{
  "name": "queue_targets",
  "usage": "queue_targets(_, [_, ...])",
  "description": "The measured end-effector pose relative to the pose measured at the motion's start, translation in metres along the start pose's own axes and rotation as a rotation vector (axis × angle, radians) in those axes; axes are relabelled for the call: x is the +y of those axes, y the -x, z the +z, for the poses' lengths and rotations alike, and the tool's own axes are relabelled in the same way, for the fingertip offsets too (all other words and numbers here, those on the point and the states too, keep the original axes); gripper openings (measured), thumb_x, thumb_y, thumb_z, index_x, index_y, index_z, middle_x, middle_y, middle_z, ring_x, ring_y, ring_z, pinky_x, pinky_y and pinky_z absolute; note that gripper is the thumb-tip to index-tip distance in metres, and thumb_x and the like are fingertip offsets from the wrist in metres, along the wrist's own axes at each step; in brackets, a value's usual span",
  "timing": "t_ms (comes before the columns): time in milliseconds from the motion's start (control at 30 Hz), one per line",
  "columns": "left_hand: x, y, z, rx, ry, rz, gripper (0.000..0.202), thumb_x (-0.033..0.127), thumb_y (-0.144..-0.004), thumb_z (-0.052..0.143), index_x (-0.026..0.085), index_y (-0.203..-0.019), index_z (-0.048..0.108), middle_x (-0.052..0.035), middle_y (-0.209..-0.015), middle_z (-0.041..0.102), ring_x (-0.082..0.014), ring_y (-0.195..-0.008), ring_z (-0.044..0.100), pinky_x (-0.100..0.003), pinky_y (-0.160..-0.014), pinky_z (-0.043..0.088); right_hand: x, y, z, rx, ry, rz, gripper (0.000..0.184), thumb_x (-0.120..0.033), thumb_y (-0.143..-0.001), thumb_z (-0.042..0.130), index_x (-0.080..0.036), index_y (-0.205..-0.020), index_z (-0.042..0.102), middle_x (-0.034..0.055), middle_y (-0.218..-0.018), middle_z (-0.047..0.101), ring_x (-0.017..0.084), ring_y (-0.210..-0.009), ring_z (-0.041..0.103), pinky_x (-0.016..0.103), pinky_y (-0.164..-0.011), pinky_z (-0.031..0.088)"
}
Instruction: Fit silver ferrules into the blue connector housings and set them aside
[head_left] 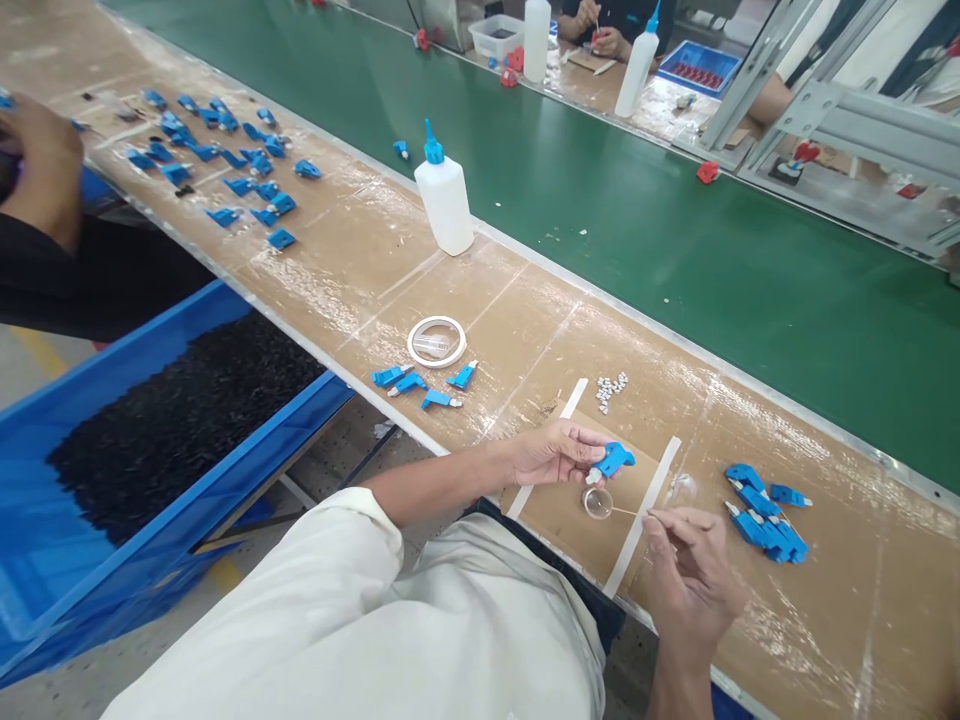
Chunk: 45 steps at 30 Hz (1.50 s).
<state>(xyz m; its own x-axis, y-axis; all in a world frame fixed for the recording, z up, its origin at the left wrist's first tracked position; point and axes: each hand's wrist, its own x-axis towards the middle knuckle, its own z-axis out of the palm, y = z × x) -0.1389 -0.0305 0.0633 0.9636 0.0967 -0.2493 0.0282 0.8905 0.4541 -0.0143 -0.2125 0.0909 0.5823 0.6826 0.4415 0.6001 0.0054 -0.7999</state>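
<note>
Between the thumb and fingers of my left hand [561, 452] is a small blue plastic part [616, 459] with a white tip. My right hand [691, 565] pinches a thin stick [624, 511], whose far end reaches a small clear cup [598, 502] just below the blue part. The cup stands on a brown board [562, 520] marked by white tape strips. Beyond my left hand lies a small heap of tiny white pieces [611, 390]. A pile of blue parts [765, 515] rests to the right of my right hand.
Several blue parts [405, 383] lie by a tape roll [436, 342]. A white squeeze bottle [444, 195] stands near the green belt [600, 190]. A blue bin [45, 400] of black pieces is below the table at left. A co-worker's hand [45, 150] is at far left.
</note>
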Motion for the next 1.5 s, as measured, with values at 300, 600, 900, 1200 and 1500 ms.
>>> queue_targets(300, [0.01, 0.019, -0.007, 0.061, 0.041, 0.147, 0.05, 0.028, -0.067, 0.09, 0.004, -0.108, 0.073, -0.0087, -0.082, 0.07, -0.0089, -0.064, 0.063, -0.017, -0.058, 0.045, 0.008, 0.004, 0.002, -0.196, 0.156, 0.038, 0.019, -0.03, -0.093, 0.066, -0.02, -0.107, 0.073, 0.0022, -0.085, 0.062, 0.013, -0.063, 0.057, 0.028, -0.06, 0.049])
queue_targets(600, [0.007, 0.039, -0.02, 0.109, 0.206, 0.291, 0.036, 0.023, -0.069, 0.087, 0.005, -0.098, 0.075, -0.0078, -0.081, 0.069, -0.0079, -0.066, 0.061, -0.017, -0.06, 0.046, 0.051, -0.101, 0.017, -0.392, 0.34, -0.003, 0.028, -0.043, -0.092, 0.057, -0.02, -0.082, 0.07, 0.0043, -0.074, 0.07, 0.019, -0.063, 0.063, 0.031, -0.061, 0.048])
queue_targets(900, [-0.007, 0.034, -0.032, 0.123, 0.198, 0.258, 0.034, 0.024, -0.072, 0.085, 0.004, -0.098, 0.075, -0.0089, -0.08, 0.068, -0.0083, -0.062, 0.059, -0.019, -0.058, 0.043, 0.072, -0.124, 0.054, -0.663, 0.26, -0.226, 0.022, -0.027, -0.094, 0.051, -0.023, -0.084, 0.07, 0.0058, -0.079, 0.068, 0.022, -0.073, 0.064, 0.035, -0.069, 0.052])
queue_targets(1200, [-0.009, 0.033, -0.033, 0.126, 0.205, 0.251, 0.036, 0.024, -0.073, 0.084, 0.004, -0.103, 0.075, -0.0096, -0.081, 0.068, -0.0094, -0.064, 0.06, -0.02, -0.06, 0.043, 0.071, -0.119, 0.059, -0.707, 0.225, -0.288, 0.024, -0.029, -0.099, 0.051, -0.024, -0.088, 0.071, 0.0068, -0.084, 0.069, 0.021, -0.075, 0.065, 0.035, -0.068, 0.053])
queue_targets(1500, [-0.009, 0.033, -0.034, 0.137, 0.208, 0.232, 0.038, 0.026, -0.071, 0.087, 0.006, -0.102, 0.076, -0.0093, -0.081, 0.07, -0.0087, -0.061, 0.061, -0.019, -0.06, 0.045, 0.076, -0.115, 0.064, -0.674, 0.291, -0.273, 0.024, -0.032, -0.1, 0.05, -0.023, -0.092, 0.071, 0.0061, -0.082, 0.064, 0.022, -0.075, 0.063, 0.036, -0.07, 0.052])
